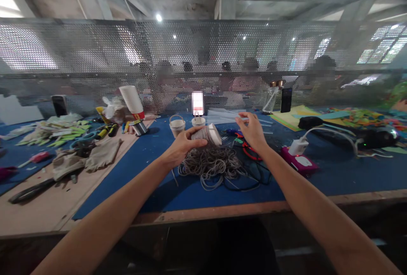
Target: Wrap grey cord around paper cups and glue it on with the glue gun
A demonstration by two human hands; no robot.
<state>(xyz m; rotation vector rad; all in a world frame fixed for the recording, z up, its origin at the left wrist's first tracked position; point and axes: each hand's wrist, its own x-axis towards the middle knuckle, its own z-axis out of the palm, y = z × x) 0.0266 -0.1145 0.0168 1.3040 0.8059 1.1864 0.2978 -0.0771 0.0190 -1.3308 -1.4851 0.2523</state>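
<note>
Grasping wound cup (210, 134) in left hand (184, 144) above cord pile (214, 165); probably light, crushable: cradle sides gently. Cannot tell right hand (252, 130) grip.

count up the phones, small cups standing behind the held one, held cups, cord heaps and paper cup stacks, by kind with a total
phones: 3 (left phone, middle phone, right phone)
small standing cups: 2 (handled cup, cup below the middle phone)
held cord-wrapped cup: 1
cord heap: 1
paper cup stack: 1
total: 8
</note>
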